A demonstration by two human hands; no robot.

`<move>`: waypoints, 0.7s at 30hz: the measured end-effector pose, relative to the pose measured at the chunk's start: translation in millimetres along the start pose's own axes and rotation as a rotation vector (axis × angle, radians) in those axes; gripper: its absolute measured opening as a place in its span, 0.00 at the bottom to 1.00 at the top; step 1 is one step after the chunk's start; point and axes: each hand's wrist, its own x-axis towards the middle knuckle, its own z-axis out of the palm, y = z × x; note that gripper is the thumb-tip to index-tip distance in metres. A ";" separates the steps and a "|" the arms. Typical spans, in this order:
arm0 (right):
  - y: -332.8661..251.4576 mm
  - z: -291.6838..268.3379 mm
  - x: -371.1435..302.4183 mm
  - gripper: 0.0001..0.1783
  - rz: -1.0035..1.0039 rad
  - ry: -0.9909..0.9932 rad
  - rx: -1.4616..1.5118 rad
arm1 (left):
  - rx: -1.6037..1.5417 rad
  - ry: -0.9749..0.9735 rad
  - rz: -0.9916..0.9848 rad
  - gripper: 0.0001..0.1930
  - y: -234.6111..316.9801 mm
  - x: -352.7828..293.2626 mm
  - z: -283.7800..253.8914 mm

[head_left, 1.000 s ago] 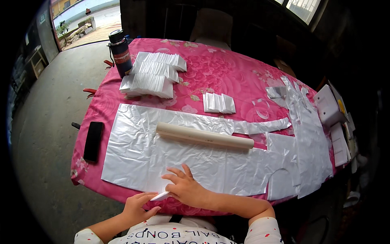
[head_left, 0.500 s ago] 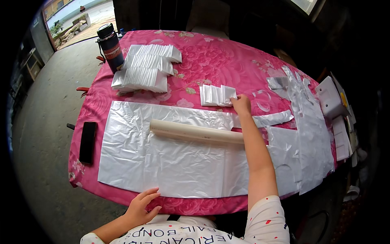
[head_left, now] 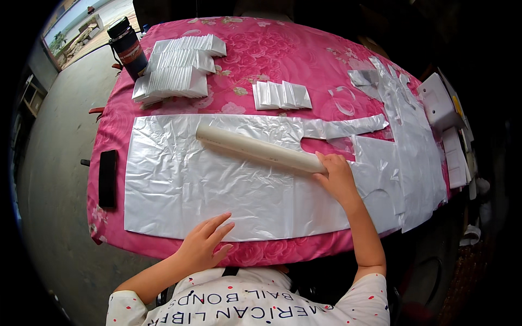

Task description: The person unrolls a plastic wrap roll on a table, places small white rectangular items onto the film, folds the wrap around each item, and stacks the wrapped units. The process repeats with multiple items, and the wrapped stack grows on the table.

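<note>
A large silvery-white plastic bag (head_left: 163, 179) lies flat and wrinkled across the near half of the table, with a strap-like handle (head_left: 353, 127) at its right. Over it rests a long off-white tube (head_left: 255, 150), slanting down to the right. My right hand (head_left: 336, 176) grips the tube's right end, thumb beneath and fingers over the top. Near the bag's front edge, my left hand (head_left: 206, 243) is open and holds nothing, fingers spread. A small row of folded white plastic packets (head_left: 281, 95) lies beyond the tube.
Several rows of folded packets (head_left: 174, 81) stand at the far left beside a dark flask (head_left: 128, 50). A black phone (head_left: 107, 179) lies at the left edge. More loose plastic bags (head_left: 416, 157) cover the right side, near a white box (head_left: 436, 100). The tablecloth (head_left: 293, 49) is pink and floral.
My right hand has left the small row of packets and come back to the tube's right end. The tube is tilted more. My left hand has moved forward over the bag's near edge.
</note>
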 end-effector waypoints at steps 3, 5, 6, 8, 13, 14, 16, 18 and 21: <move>-31.2 0.0 -45.4 0.29 0.059 -0.181 0.187 | -0.005 0.002 0.016 0.33 8.8 30.8 15.5; -54.7 2.3 -71.3 0.29 -0.154 -0.189 0.256 | 0.000 0.040 0.028 0.35 11.9 52.5 28.7; -54.9 7.6 -78.0 0.29 -0.209 -0.168 0.271 | 0.014 0.058 0.029 0.36 11.2 62.4 37.5; -47.0 21.0 -88.0 0.28 -0.321 -0.125 0.301 | 0.078 0.082 0.049 0.37 10.2 73.0 51.5; 50.7 10.2 -103.3 0.25 -0.084 0.045 0.071 | 0.196 -0.027 0.139 0.34 28.4 85.7 70.7; 75.7 2.7 -107.9 0.24 -0.005 0.097 0.047 | 0.186 -0.051 0.158 0.33 33.3 85.7 73.3; 119.7 -15.9 -115.4 0.23 0.155 0.189 -0.098 | 0.174 -0.095 0.183 0.33 44.8 82.8 80.0; 170.0 -22.8 -132.8 0.23 0.456 0.309 -0.070 | 0.166 -0.111 0.201 0.32 54.1 84.4 86.8; 224.9 -25.4 -160.1 0.19 0.565 0.434 -0.229 | 0.184 -0.138 0.229 0.31 63.5 87.2 92.7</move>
